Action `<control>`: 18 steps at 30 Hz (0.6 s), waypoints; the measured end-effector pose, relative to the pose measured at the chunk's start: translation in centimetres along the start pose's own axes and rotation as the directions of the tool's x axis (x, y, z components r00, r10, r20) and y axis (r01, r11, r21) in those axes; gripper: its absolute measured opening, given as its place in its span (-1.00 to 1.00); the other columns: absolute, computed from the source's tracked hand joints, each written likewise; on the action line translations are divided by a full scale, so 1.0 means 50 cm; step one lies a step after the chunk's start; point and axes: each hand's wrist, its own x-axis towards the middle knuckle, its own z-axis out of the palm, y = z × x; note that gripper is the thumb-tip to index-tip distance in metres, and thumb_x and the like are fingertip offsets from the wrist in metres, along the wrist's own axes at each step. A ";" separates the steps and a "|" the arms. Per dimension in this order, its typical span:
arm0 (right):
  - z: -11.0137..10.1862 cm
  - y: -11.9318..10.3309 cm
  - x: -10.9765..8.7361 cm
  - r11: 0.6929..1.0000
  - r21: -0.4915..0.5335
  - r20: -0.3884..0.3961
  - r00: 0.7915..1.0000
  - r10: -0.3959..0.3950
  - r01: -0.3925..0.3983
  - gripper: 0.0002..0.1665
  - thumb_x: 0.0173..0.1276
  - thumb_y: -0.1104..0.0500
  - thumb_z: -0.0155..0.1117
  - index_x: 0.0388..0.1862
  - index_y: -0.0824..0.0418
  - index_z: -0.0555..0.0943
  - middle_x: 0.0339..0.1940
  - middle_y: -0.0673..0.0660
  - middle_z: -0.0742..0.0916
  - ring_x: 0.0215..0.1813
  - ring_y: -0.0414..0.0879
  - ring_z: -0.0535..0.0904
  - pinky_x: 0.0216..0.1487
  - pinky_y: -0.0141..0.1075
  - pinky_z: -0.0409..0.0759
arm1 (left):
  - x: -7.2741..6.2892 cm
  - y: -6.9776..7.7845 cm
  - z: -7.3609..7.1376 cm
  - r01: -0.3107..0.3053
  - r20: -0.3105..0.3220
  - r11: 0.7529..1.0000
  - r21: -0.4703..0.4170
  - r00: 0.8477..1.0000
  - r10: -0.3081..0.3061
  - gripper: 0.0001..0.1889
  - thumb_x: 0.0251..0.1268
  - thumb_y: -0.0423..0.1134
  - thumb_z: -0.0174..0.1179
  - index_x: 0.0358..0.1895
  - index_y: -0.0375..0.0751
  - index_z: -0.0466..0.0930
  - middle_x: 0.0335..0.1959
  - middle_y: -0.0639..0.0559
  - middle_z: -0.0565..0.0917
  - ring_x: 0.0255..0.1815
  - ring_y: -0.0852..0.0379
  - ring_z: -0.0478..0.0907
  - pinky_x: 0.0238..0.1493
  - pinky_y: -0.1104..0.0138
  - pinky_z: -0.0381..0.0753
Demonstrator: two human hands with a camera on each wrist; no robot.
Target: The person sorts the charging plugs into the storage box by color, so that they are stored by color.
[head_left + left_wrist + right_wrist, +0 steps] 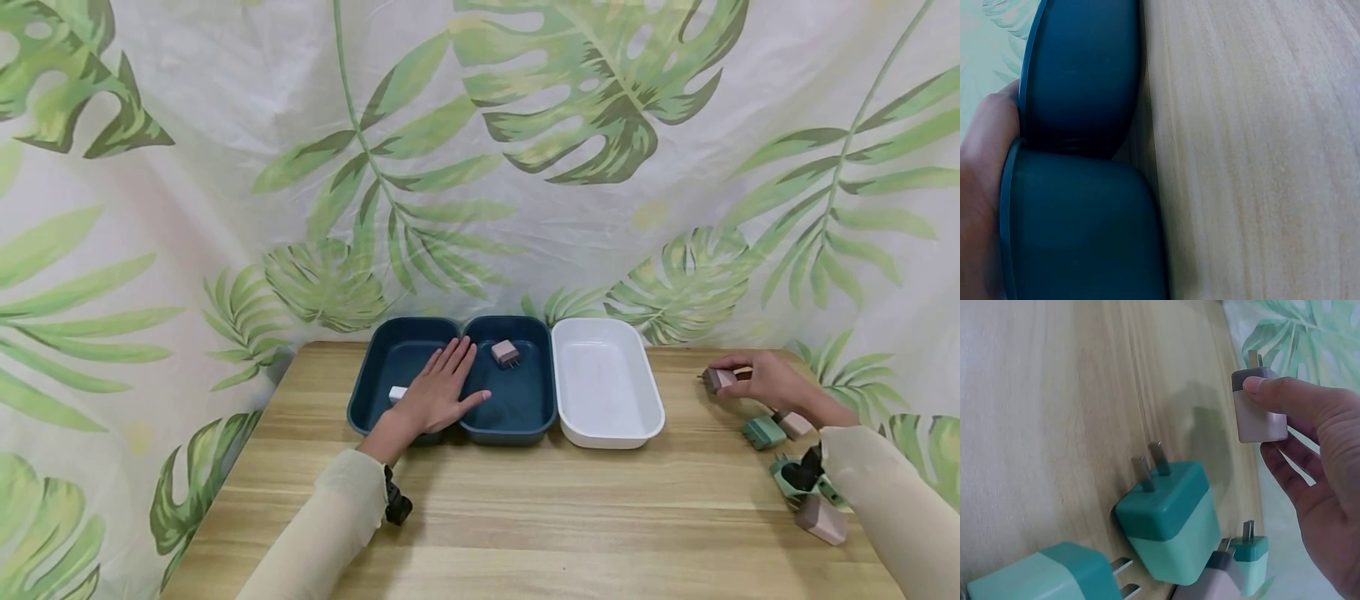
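Note:
My right hand pinches a pink and grey plug charger between thumb and fingers, its prongs pointing away from the palm. Below it in the right wrist view lie a green charger, another green one and a pink-grey one. My left hand lies with straight fingers over the adjoining rims of two dark blue trays. Inside the left blue tray, a white block shows partly beside the hand. A pink charger with prongs sits in the middle blue tray.
A white tray stands against the middle blue one. At the right table side, under my right forearm, are a pink charger and several green ones. A leaf-patterned cloth hangs behind the wooden table.

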 end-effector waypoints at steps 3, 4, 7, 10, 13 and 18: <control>-0.001 -0.011 0.002 1.000 -0.017 -0.001 1.000 0.008 -0.008 -0.40 0.34 0.25 0.55 0.31 0.45 0.65 0.19 0.52 0.69 -0.02 0.04 0.75 -0.26 -0.31 0.70 | 0.000 -0.001 0.003 0.002 -0.002 1.000 -0.003 1.000 -0.002 0.01 0.57 0.50 -0.27 0.76 -0.15 -0.23 0.79 -0.10 -0.21 0.79 -0.07 -0.32 0.73 -0.04 -0.22; -0.001 -0.015 0.003 1.000 -0.030 -0.004 1.000 0.006 -0.006 -0.40 0.34 0.23 0.56 0.30 0.44 0.65 0.18 0.52 0.70 -0.01 0.07 0.75 -0.26 -0.31 0.69 | 0.000 -0.002 0.004 0.000 -0.004 1.000 -0.005 1.000 0.000 0.01 0.57 0.50 -0.26 0.76 -0.15 -0.22 0.79 -0.10 -0.20 0.79 -0.08 -0.31 0.73 -0.05 -0.21; -0.002 -0.029 0.005 0.997 -0.075 -0.022 1.000 -0.004 0.002 -0.40 0.31 0.19 0.59 0.28 0.39 0.69 0.16 0.49 0.72 -0.01 0.12 0.75 -0.24 -0.33 0.68 | -0.002 -0.002 0.006 -0.002 -0.006 1.000 -0.017 1.000 0.002 0.00 0.58 0.48 -0.23 0.76 -0.16 -0.21 0.79 -0.11 -0.19 0.79 -0.07 -0.32 0.73 -0.05 -0.23; -0.004 -0.040 0.010 0.995 -0.102 -0.040 0.999 -0.027 0.023 -0.41 0.30 0.18 0.61 0.26 0.37 0.71 0.13 0.46 0.74 -0.02 0.14 0.75 -0.23 -0.34 0.68 | -0.003 -0.001 0.005 0.002 0.003 1.000 -0.018 1.000 -0.002 0.00 0.58 0.48 -0.24 0.76 -0.16 -0.22 0.79 -0.10 -0.21 0.79 -0.06 -0.33 0.74 -0.04 -0.25; -0.006 -0.050 0.015 0.994 -0.099 -0.051 0.998 -0.048 0.043 -0.43 0.30 0.19 0.61 0.26 0.36 0.71 0.10 0.43 0.76 -0.03 0.16 0.76 -0.23 -0.34 0.68 | -0.003 0.001 0.001 0.001 0.003 1.000 -0.017 1.000 -0.001 0.01 0.58 0.49 -0.24 0.76 -0.18 -0.19 0.79 -0.11 -0.21 0.79 -0.07 -0.32 0.73 -0.05 -0.23; -0.007 -0.065 0.023 0.993 -0.098 -0.063 0.995 -0.075 0.068 -0.43 0.30 0.20 0.61 0.26 0.36 0.71 0.07 0.40 0.77 -0.02 0.18 0.77 -0.21 -0.35 0.69 | -0.004 0.005 -0.009 0.000 0.004 1.000 -0.017 1.000 0.000 0.00 0.59 0.46 -0.21 0.76 -0.20 -0.17 0.79 -0.12 -0.20 0.79 -0.08 -0.31 0.73 -0.06 -0.20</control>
